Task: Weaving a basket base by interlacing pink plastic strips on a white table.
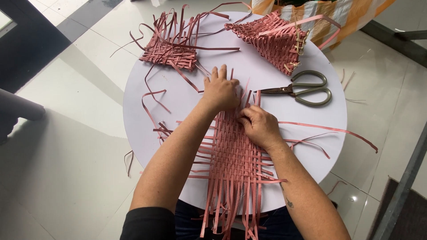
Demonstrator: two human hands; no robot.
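A flat mat of woven pink-red strips (233, 155) lies on the round white table (187, 102), its loose ends hanging over the near edge. My left hand (220, 91) presses flat on the mat's far end, fingers spread over the loose strip ends. My right hand (258, 125) rests beside it on the weave, fingers curled and pinching at a strip near the mat's far right corner.
Green-handled scissors (302, 90) lie right of my hands. A flat woven piece (171, 51) sits at the far left and a part-formed woven basket (273, 40) at the far right. Loose strips (331, 130) trail off the table. An orange striped bag (351, 15) stands behind.
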